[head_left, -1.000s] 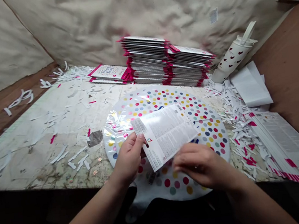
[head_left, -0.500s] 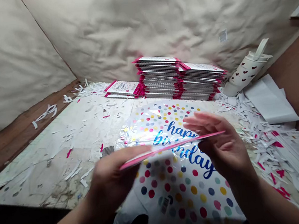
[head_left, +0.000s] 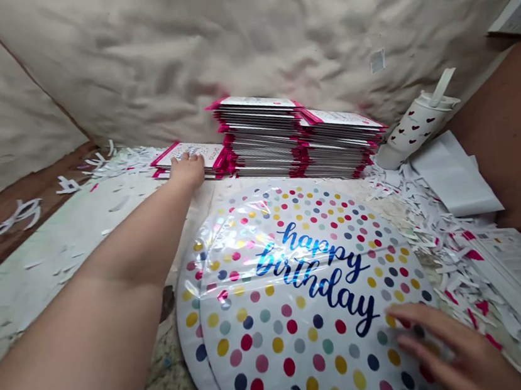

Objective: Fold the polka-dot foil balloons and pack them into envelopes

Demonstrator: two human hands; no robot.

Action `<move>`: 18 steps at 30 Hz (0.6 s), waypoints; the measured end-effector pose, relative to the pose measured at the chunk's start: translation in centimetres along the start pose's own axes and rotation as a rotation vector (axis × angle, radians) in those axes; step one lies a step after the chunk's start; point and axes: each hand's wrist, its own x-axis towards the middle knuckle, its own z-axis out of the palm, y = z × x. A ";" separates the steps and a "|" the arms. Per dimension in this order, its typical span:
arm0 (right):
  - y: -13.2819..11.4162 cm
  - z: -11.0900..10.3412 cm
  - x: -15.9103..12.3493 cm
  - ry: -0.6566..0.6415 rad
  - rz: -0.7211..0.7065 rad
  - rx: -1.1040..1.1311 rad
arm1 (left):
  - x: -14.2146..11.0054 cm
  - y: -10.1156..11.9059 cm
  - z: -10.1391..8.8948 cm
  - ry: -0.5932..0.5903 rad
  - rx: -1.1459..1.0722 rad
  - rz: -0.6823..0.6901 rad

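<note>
Left hand (head_left: pixel 186 171) open, fingers lying on a pink-edged card (head_left: pixel 186 154) on the table (head_left: pixel 78 223), upper centre, just beside stacked cards (head_left: pixel 263 138). Right hand (head_left: pixel 443 349) open, flat on the polka-dot "happy birthday" foil balloon (head_left: pixel 302 304), lower centre. Shredded paper strips (head_left: pixel 436 230) lie right of the balloon.

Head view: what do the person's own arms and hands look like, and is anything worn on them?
The left hand and right hand are bare, with no gloves. The left arm shows no sleeve, watch or bracelet. The right wrist is out of frame. No rings are visible, though blur limits the detail.
</note>
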 end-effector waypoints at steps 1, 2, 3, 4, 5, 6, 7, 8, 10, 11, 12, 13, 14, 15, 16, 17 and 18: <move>-0.4 0.3 -0.8 -0.070 -0.121 -0.089 | 0.1 1.2 -0.2 0.021 -0.006 -0.001; -0.7 0.7 -1.4 -0.118 -0.228 -0.168 | -0.4 2.5 -0.5 0.055 -0.014 0.012; -1.1 1.2 -2.0 -0.147 -0.316 -0.231 | -1.6 4.0 -1.1 0.098 -0.025 0.040; -1.4 1.6 -2.4 -0.153 -0.388 -0.268 | -3.6 5.6 -1.9 0.120 -0.042 0.099; -1.6 1.9 -2.7 -0.145 -0.439 -0.276 | -6.3 7.2 -2.7 0.106 -0.059 0.154; -1.8 2.0 -2.9 -0.144 -0.462 -0.255 | -9.5 8.8 -3.6 0.044 -0.085 0.230; -2.0 2.1 -2.9 -0.151 -0.465 -0.210 | -13.3 10.3 -4.5 -0.131 -0.132 0.354; -2.1 1.9 -2.8 -0.155 -0.440 -0.152 | -17.2 11.6 -5.3 -0.311 -0.201 0.499; -2.4 1.6 -2.6 -0.159 -0.350 -0.040 | -24.8 13.4 -6.4 -0.576 -0.418 0.823; -2.6 1.5 -2.4 -0.169 -0.303 0.002 | -27.9 14.0 -6.6 -0.642 -0.504 0.931; -2.7 1.5 -2.4 -0.180 -0.269 0.037 | -30.4 14.4 -6.5 -0.651 -0.537 0.992; -2.8 1.5 -2.4 -0.201 -0.245 0.065 | -32.2 14.6 -6.3 -0.653 -0.561 1.001; -2.9 1.5 -2.5 -0.230 -0.225 0.085 | -33.3 14.6 -5.9 -0.644 -0.575 0.987; -2.9 1.5 -2.5 -0.258 -0.211 0.102 | -33.8 14.6 -5.5 -0.636 -0.589 0.955; -2.9 1.4 -2.6 -0.283 -0.194 0.119 | -33.8 14.5 -5.0 -0.644 -0.612 0.911; -2.9 1.2 -2.6 -0.309 -0.174 0.139 | -33.5 14.5 -4.6 -0.672 -0.643 0.853; -3.0 0.8 -2.6 -0.339 -0.146 0.163 | -32.8 14.4 -4.4 -0.726 -0.672 0.776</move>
